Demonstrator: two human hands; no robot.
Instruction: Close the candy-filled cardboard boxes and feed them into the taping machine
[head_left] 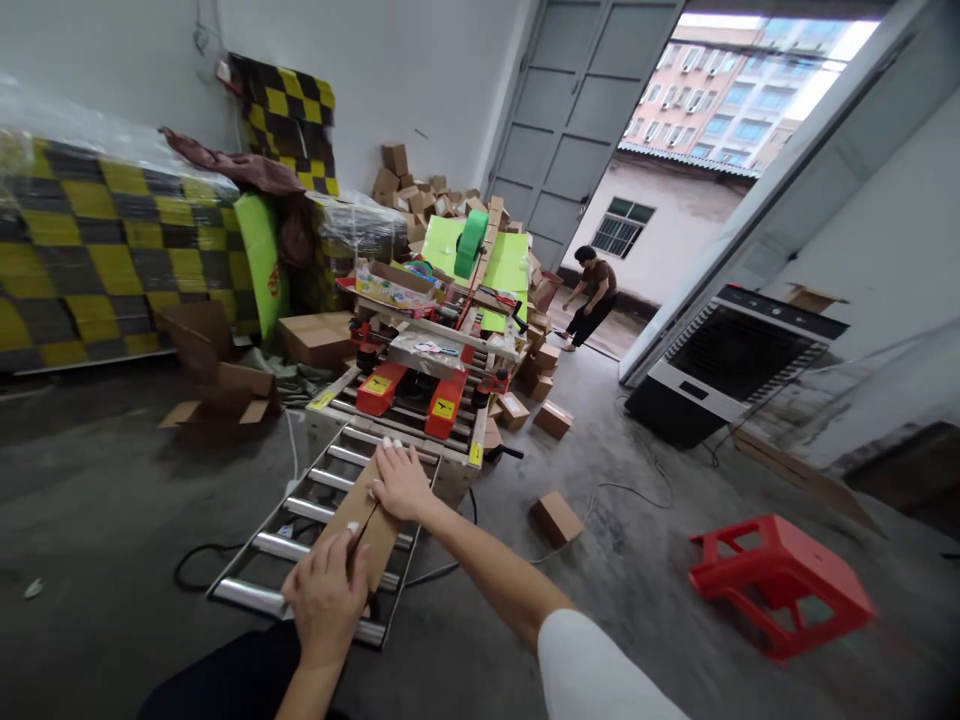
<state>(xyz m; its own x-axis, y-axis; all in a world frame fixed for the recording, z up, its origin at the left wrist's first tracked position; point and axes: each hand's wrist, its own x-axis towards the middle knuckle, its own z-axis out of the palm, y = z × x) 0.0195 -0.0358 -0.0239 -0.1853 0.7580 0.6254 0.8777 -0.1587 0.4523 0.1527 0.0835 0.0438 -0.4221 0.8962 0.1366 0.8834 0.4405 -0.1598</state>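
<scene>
A brown cardboard box (pixel 382 545) lies on the metal roller conveyor (pixel 259 594), its top flaps meeting at a seam. My left hand (pixel 328 590) is at the near end of the box, fingers curled over its edge and gripping it. My right hand (pixel 401 483) rests on the far part of the top, fingers bent over the flaps and holding them down. White covers show on some fingertips. Just beyond the box stands the taping machine (pixel 390 420), with red side guides and a green tape roll (pixel 471 243) above it.
A pile of small boxes (pixel 427 195) lies behind the machine, with a loose box (pixel 556 519) on the floor at right. Further right are a red stool (pixel 787 580) and a black cooler (pixel 735 360). A person (pixel 596 290) bends near the doorway. Open cartons (pixel 225 390) sit left.
</scene>
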